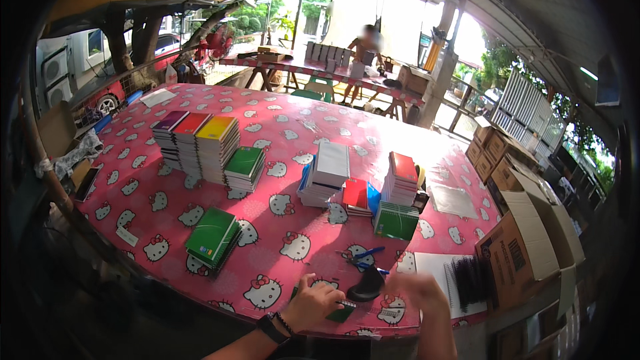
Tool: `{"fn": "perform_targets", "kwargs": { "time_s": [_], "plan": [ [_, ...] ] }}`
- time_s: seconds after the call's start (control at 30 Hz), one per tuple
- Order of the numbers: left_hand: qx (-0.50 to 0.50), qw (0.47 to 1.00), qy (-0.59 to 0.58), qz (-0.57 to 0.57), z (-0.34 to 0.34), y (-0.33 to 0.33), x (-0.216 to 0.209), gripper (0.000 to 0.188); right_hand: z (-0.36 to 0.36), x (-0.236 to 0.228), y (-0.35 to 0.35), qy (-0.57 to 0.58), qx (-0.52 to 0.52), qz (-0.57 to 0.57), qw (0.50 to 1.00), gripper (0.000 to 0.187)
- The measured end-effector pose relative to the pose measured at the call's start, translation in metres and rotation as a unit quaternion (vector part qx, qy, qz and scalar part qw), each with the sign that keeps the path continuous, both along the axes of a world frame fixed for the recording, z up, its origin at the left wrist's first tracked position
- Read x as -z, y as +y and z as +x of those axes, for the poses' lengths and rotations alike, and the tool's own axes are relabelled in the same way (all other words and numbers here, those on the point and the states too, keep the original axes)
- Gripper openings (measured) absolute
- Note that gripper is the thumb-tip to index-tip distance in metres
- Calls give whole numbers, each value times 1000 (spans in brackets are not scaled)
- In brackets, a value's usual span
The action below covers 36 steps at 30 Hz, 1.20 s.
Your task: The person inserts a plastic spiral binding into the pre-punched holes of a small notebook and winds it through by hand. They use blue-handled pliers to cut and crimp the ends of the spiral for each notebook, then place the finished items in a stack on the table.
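My left hand [316, 304], with a black band on its wrist, lies over a small green notebook [341, 312] at the table's near edge. Its fingers are spread on the cover and hide much of it. To the right, my right hand [421, 291] is raised above the table, its fingers smeared by motion. Between the two hands sits a black rounded object [365, 285] whose kind I cannot make out. Just beyond it lie blue-handled pliers [367, 253]. Black spiral binding coils [469, 280] rest on a white sheet [435, 268] beside my right hand.
Green notebooks [212, 237] are stacked left of centre. Taller stacks of purple, red and yellow notebooks [216, 127] stand behind them. White-topped [331, 163], red [403, 167] and green stacks [396, 220] stand mid-right. An open cardboard box [517, 253] borders the right edge. Another person [365, 47] works at a far table.
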<state>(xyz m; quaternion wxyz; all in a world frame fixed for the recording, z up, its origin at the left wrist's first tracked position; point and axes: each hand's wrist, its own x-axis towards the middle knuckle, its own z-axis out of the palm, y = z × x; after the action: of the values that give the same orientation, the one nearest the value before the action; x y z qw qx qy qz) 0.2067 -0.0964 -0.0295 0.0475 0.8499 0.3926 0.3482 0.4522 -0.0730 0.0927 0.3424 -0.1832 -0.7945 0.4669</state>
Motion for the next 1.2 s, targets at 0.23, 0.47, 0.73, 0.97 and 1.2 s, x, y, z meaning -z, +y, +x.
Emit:
{"fn": "perform_targets", "kwargs": {
  "time_s": [0.23, 0.47, 0.73, 0.97, 1.2],
  "plan": [
    [18, 998, 62, 23, 3, -1, -11, 18, 15, 131, 30, -292, 300, 106, 902, 75],
    [3, 1000, -10, 11, -3, -3, -16, 20, -7, 123, 14, -404, 273, 177, 855, 84],
    [25, 996, 66, -51, -20, 4, -13, 23, -9, 125, 4, -405, 224, 125, 878, 85],
    [4, 997, 19, -74, -21, -2, -17, 21, -6, 108, 2, -303, 202, 59, 930, 60],
    [6, 996, -2, -88, -23, 0, -17, 19, -33, 99, -1, -219, 137, -33, 965, 51]
  ]
}}
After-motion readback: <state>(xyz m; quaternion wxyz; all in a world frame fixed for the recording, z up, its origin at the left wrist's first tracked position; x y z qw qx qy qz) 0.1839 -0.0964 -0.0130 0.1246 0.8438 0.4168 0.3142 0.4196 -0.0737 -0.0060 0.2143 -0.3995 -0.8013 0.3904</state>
